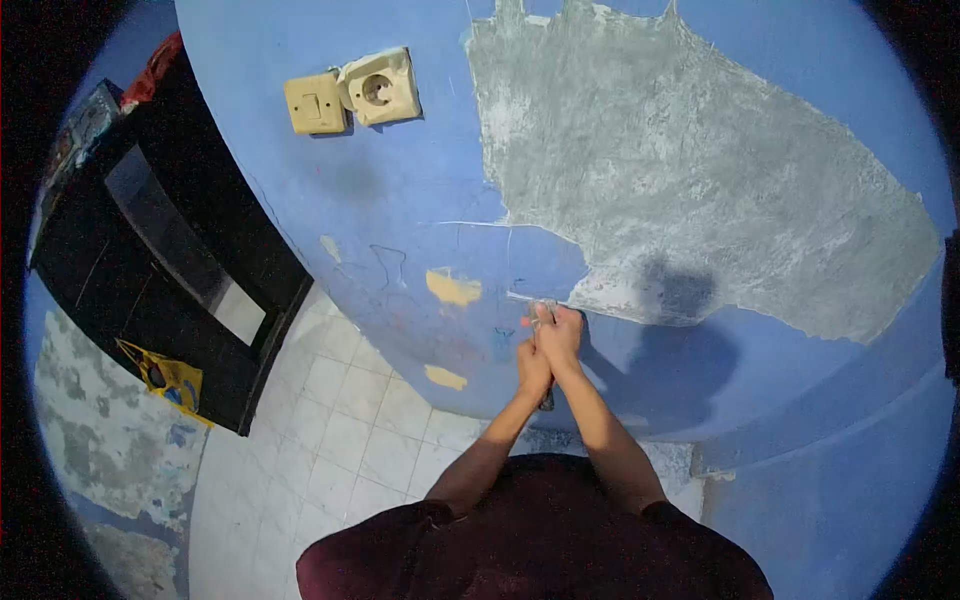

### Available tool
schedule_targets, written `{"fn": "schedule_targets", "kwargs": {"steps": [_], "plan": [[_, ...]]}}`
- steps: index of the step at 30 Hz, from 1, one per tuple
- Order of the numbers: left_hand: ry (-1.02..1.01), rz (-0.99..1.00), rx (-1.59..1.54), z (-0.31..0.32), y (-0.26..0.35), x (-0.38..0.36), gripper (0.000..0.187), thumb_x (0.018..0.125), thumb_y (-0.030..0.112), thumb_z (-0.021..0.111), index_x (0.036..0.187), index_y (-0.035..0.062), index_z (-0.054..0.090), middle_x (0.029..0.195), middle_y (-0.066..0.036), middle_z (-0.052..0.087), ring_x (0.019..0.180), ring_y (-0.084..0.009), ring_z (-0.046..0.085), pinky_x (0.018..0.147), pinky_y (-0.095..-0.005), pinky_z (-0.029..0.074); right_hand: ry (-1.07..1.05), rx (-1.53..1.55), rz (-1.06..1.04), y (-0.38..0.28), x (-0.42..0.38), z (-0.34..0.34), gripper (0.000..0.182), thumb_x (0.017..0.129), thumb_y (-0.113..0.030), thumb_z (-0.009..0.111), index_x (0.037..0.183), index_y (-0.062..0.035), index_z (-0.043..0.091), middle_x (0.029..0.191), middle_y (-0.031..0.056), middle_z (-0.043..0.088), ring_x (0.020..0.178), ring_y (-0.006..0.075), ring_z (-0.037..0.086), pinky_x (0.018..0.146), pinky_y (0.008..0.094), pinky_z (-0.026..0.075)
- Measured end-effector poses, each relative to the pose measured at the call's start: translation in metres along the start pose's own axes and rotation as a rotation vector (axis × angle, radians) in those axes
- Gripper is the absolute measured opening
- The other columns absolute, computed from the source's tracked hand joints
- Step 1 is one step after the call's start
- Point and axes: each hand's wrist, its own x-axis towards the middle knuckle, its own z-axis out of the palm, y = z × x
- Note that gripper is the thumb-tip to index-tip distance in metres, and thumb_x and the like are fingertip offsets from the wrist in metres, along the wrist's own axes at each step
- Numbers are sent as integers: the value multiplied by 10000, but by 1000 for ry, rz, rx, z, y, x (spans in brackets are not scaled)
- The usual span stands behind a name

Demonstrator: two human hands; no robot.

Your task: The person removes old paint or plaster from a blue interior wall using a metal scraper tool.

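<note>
Both fists are stacked against the blue wall point(620, 385). My left hand point(533, 367) is closed lower down around a dark-handled scraping tool point(547, 401), whose handle end sticks out below the fists. Just above it, my right hand point(560, 335) grips the upper part of the same tool. The tool's working end is mostly hidden by the fingers and blurred. A thin white scratched line in the paint runs beside the hands to the lower edge of a bare grey plaster patch point(650, 150).
A yellowed light switch point(317, 104) and a loose-looking socket point(383, 88) sit on the wall at upper left. A dark door point(120, 270) with a yellow bag point(168, 377) stands at left. White floor tiles point(340, 410) lie below. Cream patches point(453, 287) mark the paint.
</note>
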Motion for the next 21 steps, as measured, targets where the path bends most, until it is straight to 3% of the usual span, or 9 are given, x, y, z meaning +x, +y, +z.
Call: {"fn": "schedule_targets", "kwargs": {"steps": [5, 6, 9, 10, 13, 17, 19, 20, 21], "plan": [[-23, -151, -313, 5, 3, -17, 279, 922, 225, 519, 812, -19, 600, 695, -33, 598, 606, -121, 546, 503, -300, 410, -95, -141, -23, -16, -6, -13, 234, 897, -180, 584, 809, 11, 687, 674, 106, 694, 500, 143, 565, 496, 334, 445], [-11, -121, -341, 11, 5, -17, 425, 975, 353, 480, 732, 14, 562, 576, -45, 544, 421, -106, 471, 351, -271, 307, -115, -107, -14, -16, -5, -16, 236, 895, -184, 587, 804, 11, 685, 661, 110, 687, 503, 161, 580, 507, 342, 454], [-64, -177, -488, 14, 4, -16, 534, 984, 474, 432, 670, 47, 494, 529, -33, 488, 346, -114, 410, 310, -266, 278, -192, -145, 11, -27, -6, -33, 250, 893, -188, 588, 784, 19, 676, 645, 107, 678, 508, 172, 592, 515, 351, 460], [-53, -186, -484, 12, 11, -16, 534, 984, 474, 432, 670, 47, 494, 529, -33, 488, 346, -114, 410, 310, -266, 278, -171, -201, -48, -36, -9, -42, 235, 877, -185, 615, 801, 27, 681, 657, 95, 679, 522, 151, 594, 519, 337, 455], [-142, -298, -494, 5, 26, -17, 597, 970, 564, 376, 641, 70, 439, 484, -26, 425, 310, -116, 355, 290, -265, 262, -216, -202, 43, -57, -12, -70, 218, 857, -177, 646, 843, 37, 686, 658, 102, 671, 551, 112, 586, 524, 305, 445], [-101, -365, -520, 14, 30, -22, 610, 952, 598, 382, 624, 86, 432, 458, -16, 382, 307, -119, 334, 290, -267, 257, -40, -88, -115, -44, -16, -92, 246, 857, -191, 657, 826, 52, 676, 625, 145, 618, 573, 81, 537, 525, 281, 416], [-93, -253, -490, 12, 29, -18, 616, 931, 636, 391, 625, 102, 414, 482, 0, 369, 337, -113, 327, 318, -262, 240, -81, -279, -35, -59, -21, -112, 297, 862, -236, 661, 793, 53, 647, 614, 184, 584, 530, 217, 568, 548, 336, 434], [-40, -309, -511, 11, 30, -12, 617, 928, 643, 388, 623, 107, 407, 479, 2, 361, 341, -112, 330, 324, -263, 242, -103, -315, -37, -52, -22, -119, 333, 875, -260, 654, 774, 56, 633, 610, 193, 551, 506, 203, 484, 542, 340, 416], [-37, -312, -514, 13, 30, -12, 617, 928, 643, 388, 623, 107, 407, 479, 2, 361, 341, -112, 330, 324, -263, 242, -107, -318, -35, -47, -24, -123, 333, 875, -260, 654, 774, 56, 633, 610, 193, 551, 506, 203, 484, 542, 340, 416]]}}
